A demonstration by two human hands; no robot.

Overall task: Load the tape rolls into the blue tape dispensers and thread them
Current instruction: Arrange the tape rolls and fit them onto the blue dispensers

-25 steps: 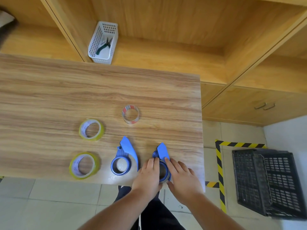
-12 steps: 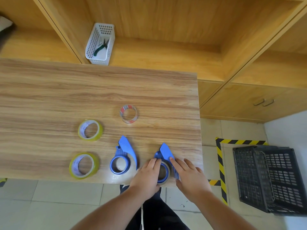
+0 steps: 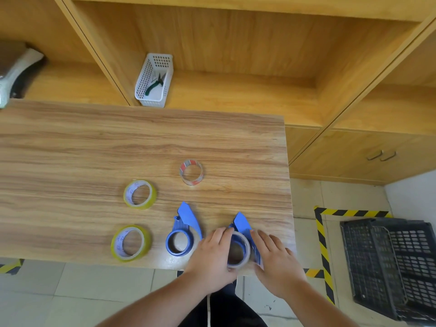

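Both hands are at the near right corner of the wood-grain counter, working on one blue tape dispenser. The left hand cups the left side of a clear tape roll seated in that dispenser, fingers curved against its outer rim. The right hand lies flat-fingered against the dispenser's right side, fingers together and pointing away from the person. Whether either hand truly clamps the roll or only steadies it cannot be told. The dispenser's blue flap stands up just beyond the fingertips.

A second blue dispenser lies just to the left, close to the left hand but apart from it. Its ring is empty, with bare counter visible through it, and its flap is raised.

Three further rolls lie flat on the counter. A yellow roll sits left of centre. Another yellow roll sits nearer the front edge, beside the empty dispenser. A clear roll with red print sits farther back, well apart from the hands.

Beyond the counter, a white perforated basket on the wooden shelf holds green-handled pliers. A black plastic crate stands on the floor to the right, beside yellow-and-black floor tape.
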